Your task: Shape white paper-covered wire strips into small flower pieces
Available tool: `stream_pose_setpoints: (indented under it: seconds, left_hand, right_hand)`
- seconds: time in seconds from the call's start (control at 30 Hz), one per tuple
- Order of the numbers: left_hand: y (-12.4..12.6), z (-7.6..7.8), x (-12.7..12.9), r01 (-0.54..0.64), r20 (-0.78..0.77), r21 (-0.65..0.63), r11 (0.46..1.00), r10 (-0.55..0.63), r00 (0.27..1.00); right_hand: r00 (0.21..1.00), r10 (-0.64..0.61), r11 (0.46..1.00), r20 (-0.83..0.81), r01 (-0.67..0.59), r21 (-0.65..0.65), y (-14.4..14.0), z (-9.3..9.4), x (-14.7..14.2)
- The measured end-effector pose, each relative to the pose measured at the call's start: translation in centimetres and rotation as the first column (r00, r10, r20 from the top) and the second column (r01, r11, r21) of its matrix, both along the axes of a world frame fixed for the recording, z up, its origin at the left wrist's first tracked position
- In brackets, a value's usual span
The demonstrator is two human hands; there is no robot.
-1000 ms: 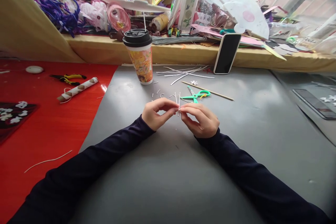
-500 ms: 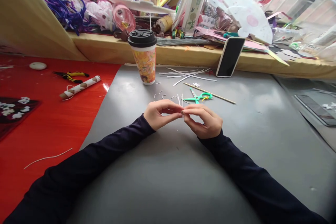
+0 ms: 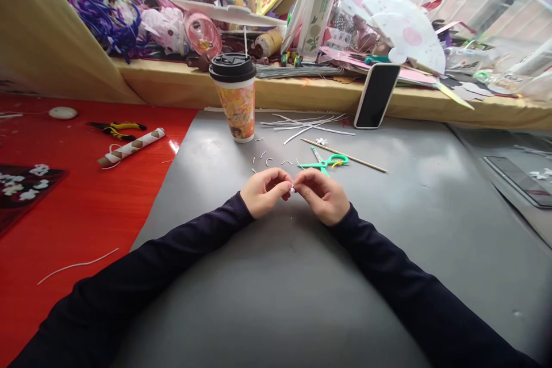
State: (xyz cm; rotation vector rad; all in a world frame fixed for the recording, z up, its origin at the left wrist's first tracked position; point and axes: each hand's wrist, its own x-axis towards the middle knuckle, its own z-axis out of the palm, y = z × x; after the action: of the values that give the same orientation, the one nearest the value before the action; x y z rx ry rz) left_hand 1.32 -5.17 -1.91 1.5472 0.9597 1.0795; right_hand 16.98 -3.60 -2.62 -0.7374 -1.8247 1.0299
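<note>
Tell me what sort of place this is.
Most likely a handicraft work table. Green scissors and cut white strips lie on the grey table, and a shelf behind is heaped with craft supplies. Both hands pinch a tiny white piece.

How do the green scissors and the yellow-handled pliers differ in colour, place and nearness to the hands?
The green scissors lie on the grey mat, just beyond the hands; the yellow-handled pliers lie on the red surface, far to the left. The scissors' handles are green, the pliers' yellow and black. Both lie flat, untouched.
</note>
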Motion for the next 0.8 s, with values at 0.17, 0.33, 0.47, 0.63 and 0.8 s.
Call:
stream_pose_setpoints:
  seconds: [0.17,0.33,0.47,0.63,0.8]
  left_hand:
    - [0.22,0.23,0.0,0.038,-0.034,-0.017,0.999,-0.038,0.999]
    - [0.25,0.12,-0.12,-0.017,-0.086,0.072,0.997,0.023,0.996]
    - [0.24,-0.2,-0.07,-0.021,-0.026,-0.002,1.0,0.021,0.999]
    - [0.2,-0.52,0.0,-0.032,0.028,-0.051,0.998,0.033,0.999]
    - [-0.03,-0.48,0.01,-0.13,-0.039,0.057,0.99,0.132,0.99]
  right_hand:
    - [0.971,-0.016,0.901,0.237,-0.088,0.424,0.53,0.16,0.54]
    - [0.957,-0.09,0.817,0.276,-0.088,0.571,0.62,0.21,0.74]
    - [0.965,-0.168,0.863,0.203,0.044,0.504,0.45,0.15,0.63]
    - [0.963,-0.203,0.906,0.18,0.115,0.408,0.15,-0.12,0.39]
    - [0.967,-0.205,0.968,0.152,0.177,0.177,-0.24,-0.59,0.04]
